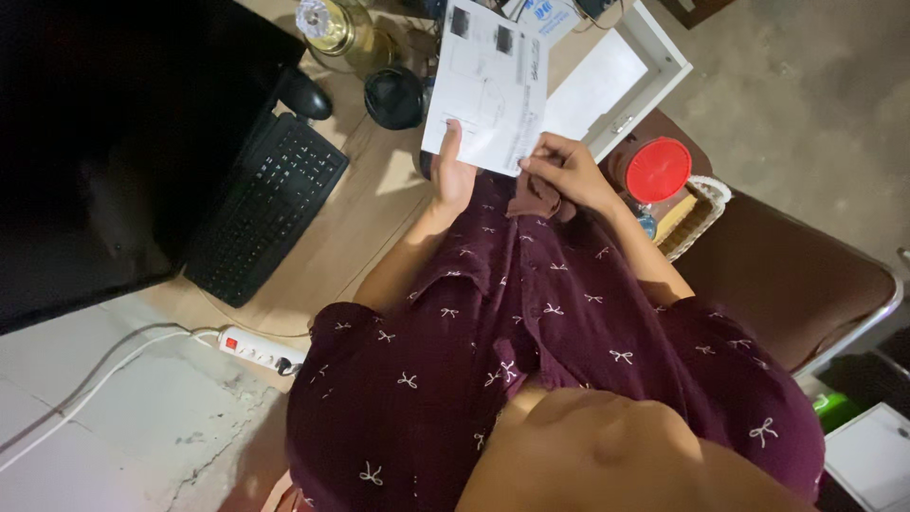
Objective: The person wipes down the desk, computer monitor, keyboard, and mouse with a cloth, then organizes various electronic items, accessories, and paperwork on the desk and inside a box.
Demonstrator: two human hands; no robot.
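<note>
A white printed paper sheet (488, 81) is held up over the wooden desk (355, 223). My left hand (451, 175) grips its lower left corner, thumb lying on the face of the sheet. My right hand (567, 171) pinches the lower right edge with its fingers curled, close to a fold of my maroon bow-patterned garment (531, 313). The two hands are about a palm's width apart, both on the sheet's bottom edge.
A black keyboard (267, 209), a dark monitor (104, 142) and a black mouse (305, 95) lie to the left. Behind the sheet are a round black object (393, 98) and a glass bottle (332, 27). To the right are a red-lidded jar (657, 169), a wicker basket (700, 213) and a brown chair (787, 275). On the floor lies a white power strip (261, 349).
</note>
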